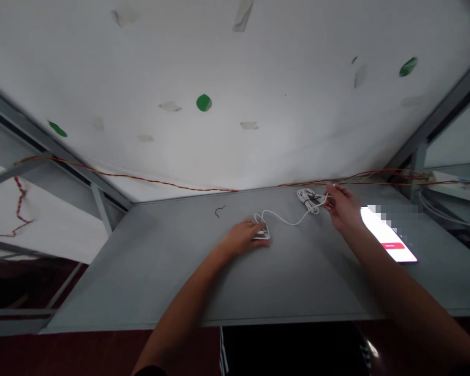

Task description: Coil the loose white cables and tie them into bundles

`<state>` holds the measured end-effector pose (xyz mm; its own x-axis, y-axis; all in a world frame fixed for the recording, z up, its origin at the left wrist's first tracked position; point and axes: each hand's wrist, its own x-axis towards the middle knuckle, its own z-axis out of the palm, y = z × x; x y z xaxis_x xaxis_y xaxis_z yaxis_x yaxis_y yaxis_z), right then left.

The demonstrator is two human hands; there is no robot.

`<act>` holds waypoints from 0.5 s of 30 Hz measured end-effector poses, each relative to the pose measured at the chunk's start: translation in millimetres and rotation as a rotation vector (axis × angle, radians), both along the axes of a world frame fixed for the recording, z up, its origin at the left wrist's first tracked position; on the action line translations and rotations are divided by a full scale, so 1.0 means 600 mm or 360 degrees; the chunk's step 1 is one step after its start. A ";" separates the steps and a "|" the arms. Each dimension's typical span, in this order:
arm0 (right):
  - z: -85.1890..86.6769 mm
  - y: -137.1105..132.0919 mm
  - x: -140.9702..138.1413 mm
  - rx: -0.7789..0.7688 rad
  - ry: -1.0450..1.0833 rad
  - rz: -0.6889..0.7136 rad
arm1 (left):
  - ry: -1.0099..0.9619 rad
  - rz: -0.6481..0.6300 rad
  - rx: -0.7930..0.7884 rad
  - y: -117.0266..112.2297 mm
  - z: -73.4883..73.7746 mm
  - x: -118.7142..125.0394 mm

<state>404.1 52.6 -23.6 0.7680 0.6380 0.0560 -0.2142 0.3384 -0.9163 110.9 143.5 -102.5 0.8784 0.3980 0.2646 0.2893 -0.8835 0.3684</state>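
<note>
A white cable (288,219) lies on the grey table (180,271), running from a small device under my left hand to a bundled coil (311,200) tied with a dark strap. My left hand (245,237) rests on top of that small white device (263,234), fingers curled down over it. My right hand (342,208) is at the coil's right side, fingers pinched on the cable's end near the coil.
A lit phone (389,235) lies on the table just right of my right forearm. A red-and-yellow twisted wire (160,181) runs along the table's back edge. A small black wire tie (219,210) lies loose. Metal frame bars (419,156) stand at both sides.
</note>
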 end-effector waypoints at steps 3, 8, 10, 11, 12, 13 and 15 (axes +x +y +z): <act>0.000 0.000 -0.003 0.0010 -0.0001 -0.0009 | -0.0023 0.0026 0.0067 0.005 -0.003 -0.001; -0.008 0.001 -0.016 -0.0002 -0.0141 0.0056 | -0.0088 0.0098 0.0255 0.002 0.001 0.002; -0.013 0.001 -0.025 -0.0038 -0.0223 0.0126 | -0.0098 0.0069 0.0247 0.002 0.004 0.003; -0.016 0.001 -0.031 -0.0060 -0.0257 0.0161 | -0.0088 0.0047 0.0203 0.003 0.006 0.003; -0.018 0.001 -0.036 -0.0080 -0.0282 0.0196 | -0.0079 0.0034 0.0139 0.004 0.008 0.003; -0.020 0.001 -0.042 -0.0101 -0.0294 0.0230 | -0.0073 0.0031 0.0065 0.006 0.009 0.003; -0.023 0.000 -0.052 -0.0143 -0.0283 0.0294 | -0.0071 0.0043 -0.0074 0.007 0.011 0.003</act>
<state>373.0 52.9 -37.1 0.6211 0.7750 0.1162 -0.0982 0.2241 -0.9696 112.8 147.6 -95.9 0.8548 0.4343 0.2842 0.2953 -0.8573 0.4218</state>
